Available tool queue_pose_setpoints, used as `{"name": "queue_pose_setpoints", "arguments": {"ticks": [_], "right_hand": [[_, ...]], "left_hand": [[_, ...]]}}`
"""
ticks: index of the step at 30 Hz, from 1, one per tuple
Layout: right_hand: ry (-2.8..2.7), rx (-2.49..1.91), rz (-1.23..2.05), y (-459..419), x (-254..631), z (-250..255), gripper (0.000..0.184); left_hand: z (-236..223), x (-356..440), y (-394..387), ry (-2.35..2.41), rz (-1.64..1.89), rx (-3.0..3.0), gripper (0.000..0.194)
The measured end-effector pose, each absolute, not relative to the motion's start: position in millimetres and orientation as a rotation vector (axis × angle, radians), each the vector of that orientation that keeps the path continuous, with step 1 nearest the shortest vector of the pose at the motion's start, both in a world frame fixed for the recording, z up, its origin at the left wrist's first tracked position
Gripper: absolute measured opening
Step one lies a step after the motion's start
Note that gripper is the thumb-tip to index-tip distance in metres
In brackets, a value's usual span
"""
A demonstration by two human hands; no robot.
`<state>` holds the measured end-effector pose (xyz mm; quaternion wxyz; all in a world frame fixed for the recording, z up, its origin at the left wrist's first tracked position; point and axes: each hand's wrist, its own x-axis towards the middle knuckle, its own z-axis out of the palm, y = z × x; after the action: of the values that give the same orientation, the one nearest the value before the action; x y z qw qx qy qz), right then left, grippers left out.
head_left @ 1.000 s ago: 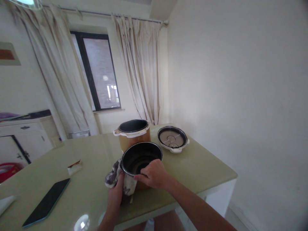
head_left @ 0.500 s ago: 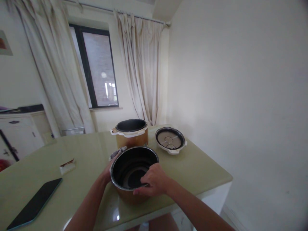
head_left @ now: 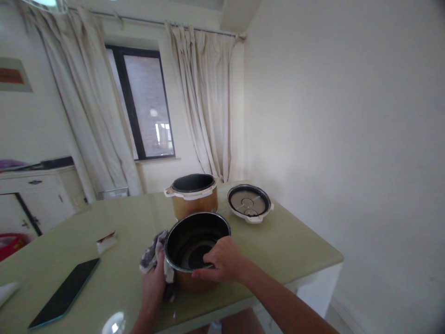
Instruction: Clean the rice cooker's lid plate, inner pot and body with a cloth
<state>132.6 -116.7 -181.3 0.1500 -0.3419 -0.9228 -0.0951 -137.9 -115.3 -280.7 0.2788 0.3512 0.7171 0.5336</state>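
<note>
A dark-lined inner pot (head_left: 194, 283) with a brown outside stands near the table's front edge, tilted slightly toward me. My right hand (head_left: 222, 262) grips its near right rim, fingers curled inside and thumb outside. Against the pot's left outer side, my left hand (head_left: 155, 280) holds a crumpled grey-and-white cloth (head_left: 151, 257); its fingers are partly hidden by the cloth. Just behind the pot is the cooker body (head_left: 194, 204), golden brown with a white rim and dark inside. The round lid (head_left: 248, 204) lies with its inner face up to the right.
A black tablet-like slab (head_left: 66, 292) lies on the left of the green table (head_left: 278, 253), with a small white packet (head_left: 107, 242) behind it. A wall (head_left: 330, 139) runs along the right, and a curtained window (head_left: 148, 102) is at the back.
My left hand has drawn back toward me along the pot's left side, bringing more of the cloth into sight. My right hand keeps its hold on the rim. The view has shifted slightly.
</note>
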Motion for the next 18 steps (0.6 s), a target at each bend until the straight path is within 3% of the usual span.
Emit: {"name": "queue_pose_setpoints", "arguments": {"ticks": [4, 11, 18], "right_hand": [[-2.625, -0.964, -0.265, -111, 128, -184, 0.075], [-2.619, -1.047, -0.245, -111, 125, -176, 0.079], [-2.653, -1.135, -0.184, -114, 123, -165, 0.080]], "left_hand": [[-284, -114, -147, 2.090, 1.418, 0.925, 0.062], [-281, -66, -175, 1.972, 1.757, 1.354, 0.059], [-301, -54, -178, 2.080, 1.654, 1.406, 0.074]]}}
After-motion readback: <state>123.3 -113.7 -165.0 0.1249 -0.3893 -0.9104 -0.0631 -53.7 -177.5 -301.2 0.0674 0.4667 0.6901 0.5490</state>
